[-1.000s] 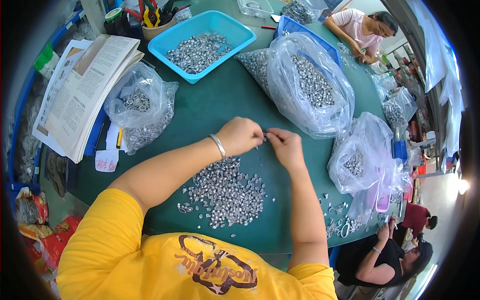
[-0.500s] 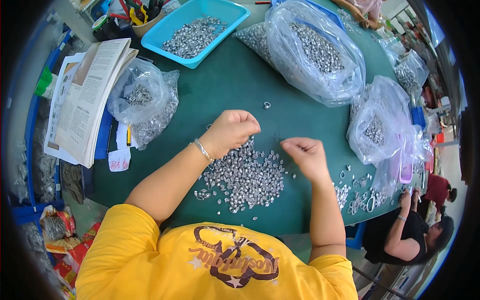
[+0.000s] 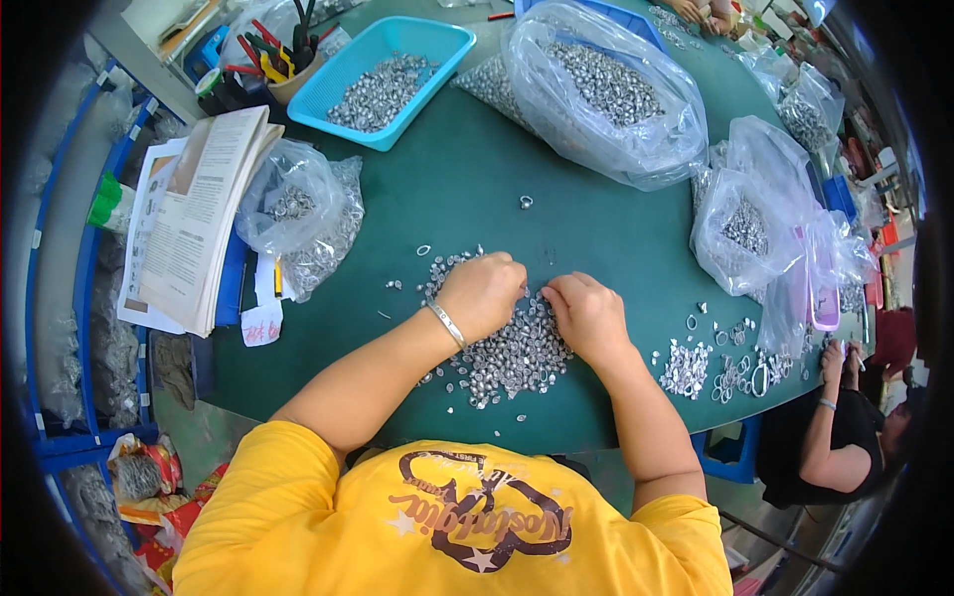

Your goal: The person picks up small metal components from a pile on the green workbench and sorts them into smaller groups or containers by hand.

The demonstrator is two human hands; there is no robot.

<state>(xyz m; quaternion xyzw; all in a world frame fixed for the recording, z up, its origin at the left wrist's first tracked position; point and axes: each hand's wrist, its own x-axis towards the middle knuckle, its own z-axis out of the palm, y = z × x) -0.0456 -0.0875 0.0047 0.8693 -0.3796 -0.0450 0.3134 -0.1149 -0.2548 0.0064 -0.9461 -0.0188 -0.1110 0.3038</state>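
Note:
A heap of small silver metal pieces [image 3: 512, 363] lies on the green table in front of me. My left hand [image 3: 484, 296] is closed in a pinch over the heap's upper part, a silver bangle on its wrist. Close by on the right, my right hand [image 3: 588, 316] has its fingertips pressed together at the heap's edge. The two sets of fingertips almost meet; whatever they pinch is hidden or too small to make out. A lone ring-like piece [image 3: 526, 202] lies farther back, and a thin loop [image 3: 423, 250] sits left of the heap.
A turquoise basket [image 3: 455, 62] and a large clear bag [image 3: 527, 89] hold similar pieces at the back. Papers [image 3: 189, 228] and another bag [image 3: 298, 223] stand left. To the right are a bag [image 3: 745, 233], loose rings [image 3: 735, 372] and a person in black [image 3: 835, 447].
Both hands have come down and closer together over the heap, my left moving right and nearer to me. The whole view has shifted slightly.

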